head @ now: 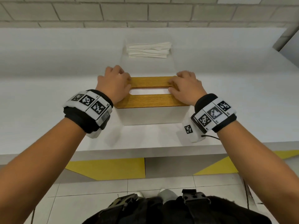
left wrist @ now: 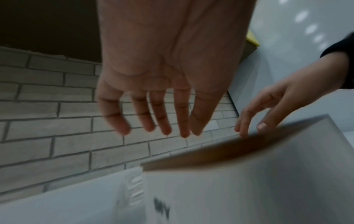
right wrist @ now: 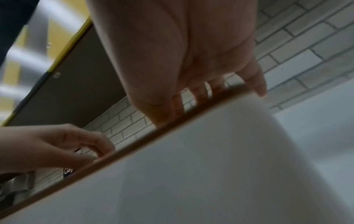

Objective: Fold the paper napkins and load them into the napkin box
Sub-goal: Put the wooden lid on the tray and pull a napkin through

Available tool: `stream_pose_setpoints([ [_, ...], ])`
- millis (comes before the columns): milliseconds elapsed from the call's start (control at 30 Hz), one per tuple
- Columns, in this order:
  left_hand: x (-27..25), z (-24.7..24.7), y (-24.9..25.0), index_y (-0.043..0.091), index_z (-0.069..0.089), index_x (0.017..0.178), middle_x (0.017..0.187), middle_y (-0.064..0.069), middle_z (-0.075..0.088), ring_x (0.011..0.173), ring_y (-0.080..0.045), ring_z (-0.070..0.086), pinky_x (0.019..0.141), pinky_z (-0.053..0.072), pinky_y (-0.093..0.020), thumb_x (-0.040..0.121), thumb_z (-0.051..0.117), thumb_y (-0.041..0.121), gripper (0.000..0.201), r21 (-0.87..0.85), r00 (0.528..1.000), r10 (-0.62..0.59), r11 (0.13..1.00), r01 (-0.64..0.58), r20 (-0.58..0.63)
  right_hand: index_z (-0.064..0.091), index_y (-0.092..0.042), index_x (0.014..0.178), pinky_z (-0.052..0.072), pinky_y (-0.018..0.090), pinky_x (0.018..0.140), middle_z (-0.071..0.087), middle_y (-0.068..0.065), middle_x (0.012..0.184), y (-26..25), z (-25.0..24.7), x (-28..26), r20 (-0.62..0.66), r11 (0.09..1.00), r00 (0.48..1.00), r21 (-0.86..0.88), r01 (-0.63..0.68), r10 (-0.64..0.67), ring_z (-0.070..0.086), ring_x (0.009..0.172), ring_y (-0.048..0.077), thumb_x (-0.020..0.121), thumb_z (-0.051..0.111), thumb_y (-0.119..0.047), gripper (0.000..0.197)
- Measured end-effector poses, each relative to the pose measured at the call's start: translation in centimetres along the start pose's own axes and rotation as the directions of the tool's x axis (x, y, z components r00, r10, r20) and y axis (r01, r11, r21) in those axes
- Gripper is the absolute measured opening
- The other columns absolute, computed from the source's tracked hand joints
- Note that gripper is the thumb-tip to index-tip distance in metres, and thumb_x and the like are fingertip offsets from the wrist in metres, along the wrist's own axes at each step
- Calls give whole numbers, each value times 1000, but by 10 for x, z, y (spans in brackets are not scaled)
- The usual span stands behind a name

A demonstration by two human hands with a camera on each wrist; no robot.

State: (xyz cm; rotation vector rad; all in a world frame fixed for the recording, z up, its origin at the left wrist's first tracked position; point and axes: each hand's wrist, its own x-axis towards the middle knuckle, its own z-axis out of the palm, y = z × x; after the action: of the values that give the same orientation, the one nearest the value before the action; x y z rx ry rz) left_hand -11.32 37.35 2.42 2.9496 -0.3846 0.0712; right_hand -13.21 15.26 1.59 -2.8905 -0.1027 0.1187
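Hand (head: 186,88) fingertips hidden behind lid (head: 152,99)

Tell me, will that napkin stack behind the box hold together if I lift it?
Probably not: the napkin stack looks like loose, thin sheets with uneven edges, so it will likely sag and fan. It seems light; gripping the whole thickness should help.

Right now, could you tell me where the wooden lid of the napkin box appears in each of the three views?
Head: wooden lid at centre, between both hands.
Left wrist: blurred brown edge at lower right, below the fingers.
Right wrist: brown strip running diagonally from lower left to upper right.
Shared landmark: brick wall behind.
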Motion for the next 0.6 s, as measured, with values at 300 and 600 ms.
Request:
stream_pose_setpoints([
  [300, 23, -7, 25, 11, 72, 103, 107, -7, 69, 99, -23, 60, 79, 41, -24, 88, 62, 20, 20, -74, 961, 147, 988, -133, 236, 72, -29, 99, 30, 47, 93, 52, -1, 105, -18, -17, 18, 70, 980, 994, -173, 100, -89, 37, 116, 26, 85, 63, -41, 20],
  [600, 33, 0, 27, 9, 71, 107, 111, -10, 67, 106, -25, 58, 88, 45, -30, 89, 61, 17, 22, -7, 952, 154, 987, -158, 264, 71, -31, 101, 37, 38, 88, 67, -4, 108, -19, -17, 29, 137, 973, 985, -190, 128, -103, 55, 103, 22, 87, 62, -39, 19],
])
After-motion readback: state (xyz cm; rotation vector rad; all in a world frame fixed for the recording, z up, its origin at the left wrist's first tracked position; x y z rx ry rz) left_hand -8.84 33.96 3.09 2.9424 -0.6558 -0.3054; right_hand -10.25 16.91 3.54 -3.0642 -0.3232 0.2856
